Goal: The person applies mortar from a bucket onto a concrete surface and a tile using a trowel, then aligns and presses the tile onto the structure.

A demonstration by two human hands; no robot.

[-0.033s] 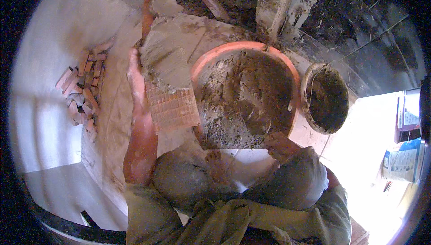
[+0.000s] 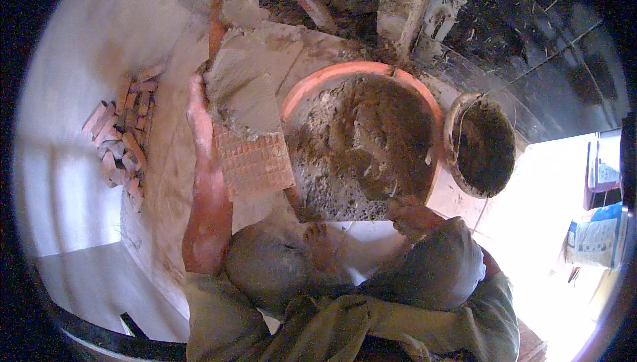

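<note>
A long, flat terracotta block [image 2: 257, 164] lies left of a round orange tub. Its near part shows a ribbed, grid-like face, and grey mortar [image 2: 244, 86] coats the part farther away. At the block's left edge is my left hand [image 2: 197, 84], its fingers curled on the edge and partly hidden. The tub [image 2: 361, 68] is filled with lumpy grey-brown mortar [image 2: 358, 136]. Over the tub's near right side, my right hand [image 2: 413, 217] is closed. Whatever is in its fingers is too dark to make out.
A mortar-crusted bucket [image 2: 482, 144] with a wire handle stands right of the tub. Broken bricks [image 2: 126, 126] are piled by the left wall. A mortar-smeared plank [image 2: 421, 13] is at the back, and a white-and-blue sack [image 2: 595, 236] is at the far right.
My right hand has shifted very slightly to the left at the tub's near edge. My left hand stays at the block's edge.
</note>
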